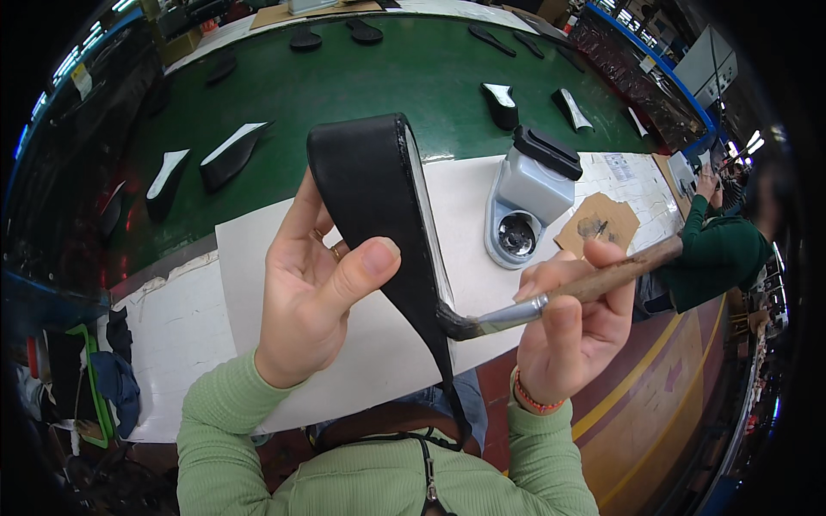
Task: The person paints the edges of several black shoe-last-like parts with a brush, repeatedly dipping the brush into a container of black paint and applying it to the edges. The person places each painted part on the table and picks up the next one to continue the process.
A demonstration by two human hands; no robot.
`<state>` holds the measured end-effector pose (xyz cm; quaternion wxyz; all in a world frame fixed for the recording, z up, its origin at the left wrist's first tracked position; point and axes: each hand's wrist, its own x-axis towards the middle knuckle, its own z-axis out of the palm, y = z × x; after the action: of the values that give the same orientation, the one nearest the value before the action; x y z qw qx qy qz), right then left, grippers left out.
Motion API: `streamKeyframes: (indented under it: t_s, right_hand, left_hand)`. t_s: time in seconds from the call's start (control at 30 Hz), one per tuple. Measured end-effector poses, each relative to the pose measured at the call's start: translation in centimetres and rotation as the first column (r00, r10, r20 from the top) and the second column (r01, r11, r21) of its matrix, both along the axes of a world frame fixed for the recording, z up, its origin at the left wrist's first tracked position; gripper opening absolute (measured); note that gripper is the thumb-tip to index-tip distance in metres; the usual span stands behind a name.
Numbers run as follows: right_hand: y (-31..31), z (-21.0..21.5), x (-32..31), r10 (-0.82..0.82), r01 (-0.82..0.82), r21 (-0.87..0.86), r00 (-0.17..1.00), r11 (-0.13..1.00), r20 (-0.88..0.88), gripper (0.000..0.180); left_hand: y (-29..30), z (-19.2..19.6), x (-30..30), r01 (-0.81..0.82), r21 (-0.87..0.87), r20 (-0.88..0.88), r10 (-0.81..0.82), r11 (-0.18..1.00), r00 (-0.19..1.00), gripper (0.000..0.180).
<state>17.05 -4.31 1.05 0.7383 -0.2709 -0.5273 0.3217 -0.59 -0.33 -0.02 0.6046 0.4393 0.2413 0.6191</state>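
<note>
A black wedge shoe sole (366, 185) is gripped in my left hand (310, 284), thumb across its side and fingers behind. It stands tilted, thick end up, the thin tip pointing down toward me. Between the thumb and fingers of my right hand (572, 327) is a brush (594, 284) with a wooden handle and metal collar. Its dark, wet-looking bristles touch the sole's edge low on the right side, beside the pale face. Beyond my right hand stands a pale plastic dispenser (529, 185) with a black lid and a round cup of dark liquid (517, 234) at its front.
Pale sheets cover the near worktable (469, 185). A stained cardboard scrap (607, 225) lies right of the dispenser. Behind, a green conveyor belt (344, 82) carries several soles, such as a white-topped wedge (231, 155). A green-rimmed bin (101, 387) is at left; a co-worker (718, 249) stands at right.
</note>
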Motion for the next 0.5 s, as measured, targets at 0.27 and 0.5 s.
streamKeyframes:
  t_s: [0.27, 0.5]
  right_hand:
    - [-0.28, 0.03, 0.07, 0.024, -0.023, -0.002, 1.0, 1.0, 0.01, 0.048]
    - [-0.54, -0.17, 0.09, 0.022, -0.023, 0.021, 1.0, 1.0, 0.014, 0.049]
  left_hand:
    - [0.12, 0.33, 0.01, -0.022, -0.008, 0.006, 0.022, 1.0, 1.0, 0.07]
    - [0.2, 0.65, -0.02, -0.006, -0.038, 0.035, 0.008, 0.999, 0.999, 0.069]
